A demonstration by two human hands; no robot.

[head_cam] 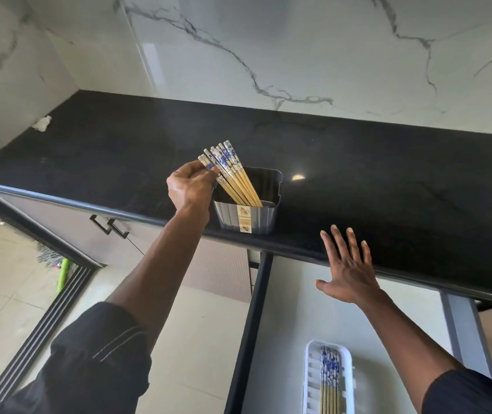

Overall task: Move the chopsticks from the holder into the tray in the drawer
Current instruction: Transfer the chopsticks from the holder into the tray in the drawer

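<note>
Nearest me, in the open drawer point(292, 309), the white slotted tray point(309, 369) holds a few chopsticks point(330, 380) side by side, pale wood with blue-flowered white tops. Above the drawer my right hand point(349, 273) hangs flat, fingers spread and holding nothing. On the front edge of the counter point(388, 180) stands the grey ribbed holder point(230, 218). The bundle point(238, 180) of matching sticks leans left in it, and my left hand point(189, 189) pinches the tops of the leftmost ones.

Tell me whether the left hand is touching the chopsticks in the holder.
Touching. The head view shows the left hand pinching the patterned tops of the chopsticks that lean in the holder.
</note>
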